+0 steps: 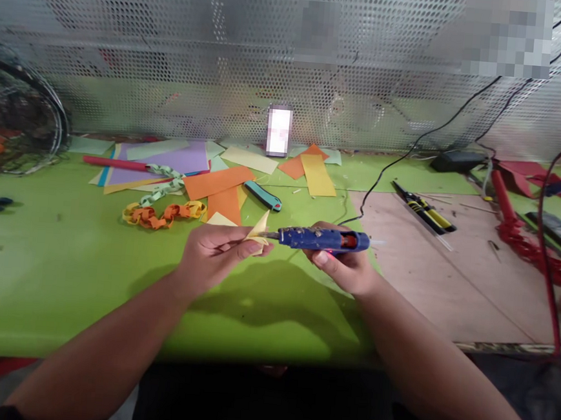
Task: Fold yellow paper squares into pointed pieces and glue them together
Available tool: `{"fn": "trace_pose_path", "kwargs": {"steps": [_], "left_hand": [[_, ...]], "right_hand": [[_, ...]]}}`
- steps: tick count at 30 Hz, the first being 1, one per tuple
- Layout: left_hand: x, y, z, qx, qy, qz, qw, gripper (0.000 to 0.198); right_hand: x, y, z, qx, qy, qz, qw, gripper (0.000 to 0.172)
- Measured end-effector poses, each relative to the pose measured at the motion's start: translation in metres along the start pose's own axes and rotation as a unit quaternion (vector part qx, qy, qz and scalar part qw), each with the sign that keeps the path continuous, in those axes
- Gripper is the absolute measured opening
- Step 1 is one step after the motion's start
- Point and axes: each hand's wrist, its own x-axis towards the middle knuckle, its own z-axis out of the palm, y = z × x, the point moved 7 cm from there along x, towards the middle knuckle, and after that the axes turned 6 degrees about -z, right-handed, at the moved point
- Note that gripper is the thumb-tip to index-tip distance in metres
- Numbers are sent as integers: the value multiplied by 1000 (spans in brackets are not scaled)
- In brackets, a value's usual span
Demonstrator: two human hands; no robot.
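My left hand (219, 250) pinches a folded piece of pale yellow paper (260, 224) above the green table. In my right hand (346, 267) is a blue hot glue gun (312, 239), held level with its nozzle pointing left. The nozzle tip meets the yellow paper at my left fingers; whether glue is coming out is hidden. A clear glue stick (377, 242) pokes out of the gun's back end. Behind my left hand lies a paper chain (163, 216) of orange, yellow and pale green links. A teal utility knife (263, 196) rests just beyond the yellow paper.
Coloured paper sheets (178, 155) and orange strips (224, 181) spread along the back. A black cord (395, 166) runs down toward the glue gun. Black-yellow pliers (424, 208) lie on the bare board at right, near red crumpled paper (525, 245). Perforated metal (175, 66) stands behind.
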Motion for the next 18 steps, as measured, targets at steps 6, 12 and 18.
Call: {"fn": "trace_pose_path", "kwargs": {"steps": [6, 12, 18], "left_hand": [[0, 2, 0, 48, -6, 52, 997, 22], [1, -4, -6, 67, 14, 55, 996, 28], [0, 1, -1, 41, -7, 61, 997, 24]], "right_hand": [[3, -5, 2, 1, 5, -35, 999, 19], [3, -6, 2, -44, -24, -33, 998, 14], [2, -9, -6, -56, -3, -35, 998, 14]]}}
